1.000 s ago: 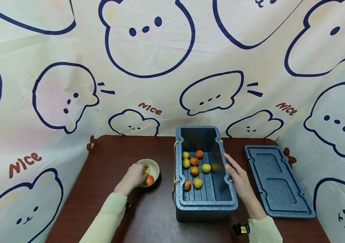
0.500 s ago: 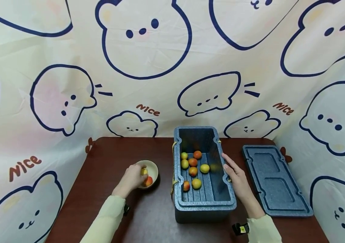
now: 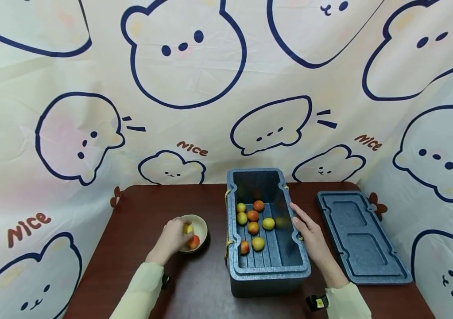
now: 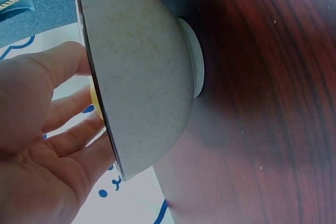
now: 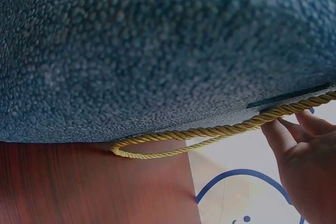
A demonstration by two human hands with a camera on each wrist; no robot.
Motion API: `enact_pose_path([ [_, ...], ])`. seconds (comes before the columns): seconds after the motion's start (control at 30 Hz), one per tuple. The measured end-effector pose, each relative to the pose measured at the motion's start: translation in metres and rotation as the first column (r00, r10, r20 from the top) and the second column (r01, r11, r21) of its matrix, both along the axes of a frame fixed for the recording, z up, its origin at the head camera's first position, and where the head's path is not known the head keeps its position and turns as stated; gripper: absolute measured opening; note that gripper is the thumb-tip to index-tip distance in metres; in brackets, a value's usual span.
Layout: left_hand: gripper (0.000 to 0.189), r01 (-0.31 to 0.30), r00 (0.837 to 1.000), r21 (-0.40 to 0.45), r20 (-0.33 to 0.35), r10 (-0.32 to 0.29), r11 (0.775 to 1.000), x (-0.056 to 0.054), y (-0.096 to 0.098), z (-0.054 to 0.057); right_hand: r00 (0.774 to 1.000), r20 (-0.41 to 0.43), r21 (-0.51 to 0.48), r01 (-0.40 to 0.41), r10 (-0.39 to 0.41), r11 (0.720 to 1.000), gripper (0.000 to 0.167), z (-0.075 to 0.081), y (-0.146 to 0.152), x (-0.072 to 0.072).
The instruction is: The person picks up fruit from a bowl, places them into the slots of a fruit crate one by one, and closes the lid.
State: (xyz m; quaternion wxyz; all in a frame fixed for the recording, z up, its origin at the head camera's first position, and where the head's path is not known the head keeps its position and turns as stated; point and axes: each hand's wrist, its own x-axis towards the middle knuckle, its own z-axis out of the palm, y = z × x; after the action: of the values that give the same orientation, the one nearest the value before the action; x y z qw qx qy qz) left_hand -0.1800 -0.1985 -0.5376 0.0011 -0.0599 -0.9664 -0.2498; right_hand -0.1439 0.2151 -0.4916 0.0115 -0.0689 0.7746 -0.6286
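My left hand (image 3: 170, 241) reaches over the rim of a small pale bowl (image 3: 204, 230), thumb and fingertips around a small round yellow fruit (image 3: 187, 228). A red-orange fruit (image 3: 193, 242) lies beside it in the bowl. In the left wrist view, a sliver of the yellow fruit (image 4: 95, 99) shows above the bowl's edge between the fingers; the bowl wall hides the fingertips. To the right stands a blue-grey foam box (image 3: 270, 287) with several yellow and red-orange fruits on its floor. My right hand (image 3: 313, 243) rests along the box's right rim, fingers extended.
The box's flat lid (image 3: 363, 237) lies on the brown table (image 3: 138, 208) to the right. A twisted yellow rope (image 5: 210, 131) runs along the box's side by my right hand. A cartoon-printed curtain (image 3: 186, 128) hangs behind the table.
My left hand stays at the bowl, with a little more of the yellow fruit showing at its fingers. The right hand keeps its place on the box. The head view has shifted slightly.
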Motion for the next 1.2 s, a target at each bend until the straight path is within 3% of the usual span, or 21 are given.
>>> enact_pose_path([
  [0.33, 0.028, 0.008, 0.999, 0.0, -0.039, -0.008, 1.0, -0.001, 0.0, 0.003, 1.0, -0.017, 0.005, -0.005, 0.005, 1.0, 0.05, 0.0, 0.0, 0.0],
  [1.0, 0.032, -0.026, 0.999, 0.036, -0.037, 0.027, 0.999, 0.008, 0.003, 0.029, 1.0, -0.019, 0.04, 0.017, -0.016, 0.999, 0.048, -0.001, -0.001, 0.005],
  [1.2, 0.031, -0.028, 0.998, 0.028, -0.047, 0.03, 0.999, 0.005, 0.003, 0.034, 0.999, -0.042, 0.027, 0.019, -0.018, 0.999, 0.048, -0.001, -0.002, 0.004],
])
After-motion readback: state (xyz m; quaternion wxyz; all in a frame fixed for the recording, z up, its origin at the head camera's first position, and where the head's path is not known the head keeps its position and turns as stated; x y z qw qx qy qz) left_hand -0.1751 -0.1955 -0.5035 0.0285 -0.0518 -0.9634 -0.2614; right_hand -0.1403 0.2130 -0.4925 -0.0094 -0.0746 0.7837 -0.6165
